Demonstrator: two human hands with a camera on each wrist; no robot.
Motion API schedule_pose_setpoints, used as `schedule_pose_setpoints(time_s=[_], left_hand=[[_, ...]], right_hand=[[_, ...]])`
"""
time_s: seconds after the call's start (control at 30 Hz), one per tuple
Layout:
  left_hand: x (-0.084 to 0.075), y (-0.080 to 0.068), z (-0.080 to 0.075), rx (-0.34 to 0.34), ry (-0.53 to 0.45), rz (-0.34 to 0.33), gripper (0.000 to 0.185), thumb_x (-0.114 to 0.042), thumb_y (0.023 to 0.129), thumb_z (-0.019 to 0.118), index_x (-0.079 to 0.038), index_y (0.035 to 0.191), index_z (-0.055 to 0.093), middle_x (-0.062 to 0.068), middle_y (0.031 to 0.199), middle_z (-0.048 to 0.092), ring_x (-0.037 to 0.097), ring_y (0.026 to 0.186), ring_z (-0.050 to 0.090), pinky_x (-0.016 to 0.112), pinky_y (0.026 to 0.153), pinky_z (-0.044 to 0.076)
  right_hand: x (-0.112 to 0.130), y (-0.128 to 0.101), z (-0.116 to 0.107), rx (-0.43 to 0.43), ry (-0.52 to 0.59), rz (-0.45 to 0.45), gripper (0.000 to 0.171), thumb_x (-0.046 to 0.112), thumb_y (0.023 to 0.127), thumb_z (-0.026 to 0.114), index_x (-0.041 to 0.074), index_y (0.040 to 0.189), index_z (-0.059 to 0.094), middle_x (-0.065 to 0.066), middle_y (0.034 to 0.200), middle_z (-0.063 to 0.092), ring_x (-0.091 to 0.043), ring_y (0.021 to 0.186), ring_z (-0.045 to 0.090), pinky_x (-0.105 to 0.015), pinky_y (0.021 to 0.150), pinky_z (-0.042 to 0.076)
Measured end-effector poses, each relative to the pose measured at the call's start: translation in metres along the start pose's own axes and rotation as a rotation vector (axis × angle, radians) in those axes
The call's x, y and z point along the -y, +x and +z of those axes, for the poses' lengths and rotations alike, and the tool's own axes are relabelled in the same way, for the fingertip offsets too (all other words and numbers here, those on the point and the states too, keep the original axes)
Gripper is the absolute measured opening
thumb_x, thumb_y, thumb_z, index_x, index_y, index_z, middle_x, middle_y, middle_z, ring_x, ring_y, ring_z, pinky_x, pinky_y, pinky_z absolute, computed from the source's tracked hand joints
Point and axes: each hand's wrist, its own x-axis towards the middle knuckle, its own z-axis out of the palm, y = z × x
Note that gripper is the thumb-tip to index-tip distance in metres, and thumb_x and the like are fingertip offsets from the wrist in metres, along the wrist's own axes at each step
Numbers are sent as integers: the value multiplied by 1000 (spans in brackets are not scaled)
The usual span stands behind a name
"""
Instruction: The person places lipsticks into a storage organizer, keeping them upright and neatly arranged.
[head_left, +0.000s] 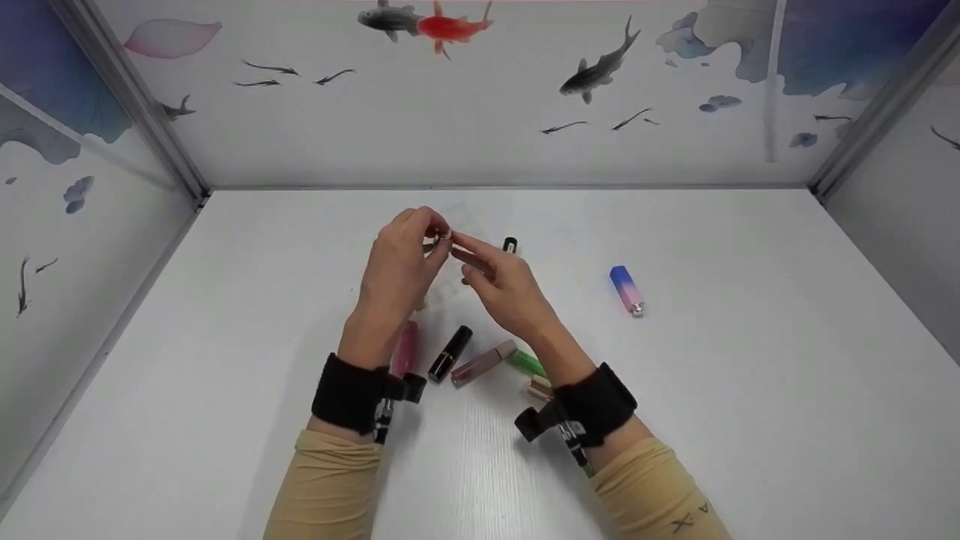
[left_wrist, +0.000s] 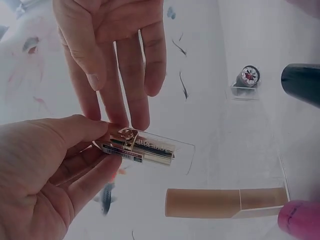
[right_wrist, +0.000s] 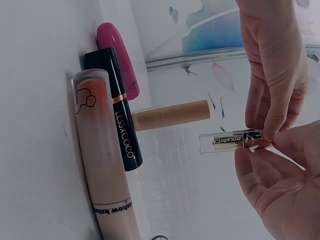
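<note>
White desk (head_left: 750, 390) fills the booth, walled on three sides by pale panels painted with fish (head_left: 448, 27). Above its middle, both hands meet on a small clear-cased lipstick tube with a gold inner barrel (left_wrist: 145, 149). The left hand (head_left: 397, 262) pinches one end of it between thumb and curled fingers; the right hand (head_left: 501, 285) has its fingers nearly straight, their tips touching the tube near that same pinched end, so its grip is spread rather than closed. The tube's long axis runs roughly level, its free clear end pointing away from the left palm; the left hand carries it and is the nearer one.

Below the hands lie a black cylindrical lipstick with a gold band (head_left: 450, 353), a long peach lip-gloss tube (head_left: 484, 362), a pink rounded tube (head_left: 405, 349), a green tube (head_left: 527, 363) and a beige tube (right_wrist: 170, 114), close together. A blue-to-pink gradient lipstick case (head_left: 627, 290) lies well apart to the right, with open desk around it.
</note>
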Motion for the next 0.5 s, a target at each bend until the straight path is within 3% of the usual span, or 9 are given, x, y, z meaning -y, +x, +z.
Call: schedule_pose_setpoints(time_s=[0.23,0.5], left_hand=[[3,-2,-3,-3,105,-23,7,-8,90,72,-3,96,71,14,95,74,26,90,73,36,78,60],[5,-2,-2,42,147,-49,9,-8,90,72,0,93,72,15,89,72,28,81,70,37,72,58]], right_hand=[[-6,1,6,81,25,14,48,0,104,44,2,152,39,-15,157,43,-26,141,49,-38,103,53],[-11,1,10,95,42,-8,49,-4,102,44,-2,150,39,-18,156,42,-29,141,48,-41,102,53]])
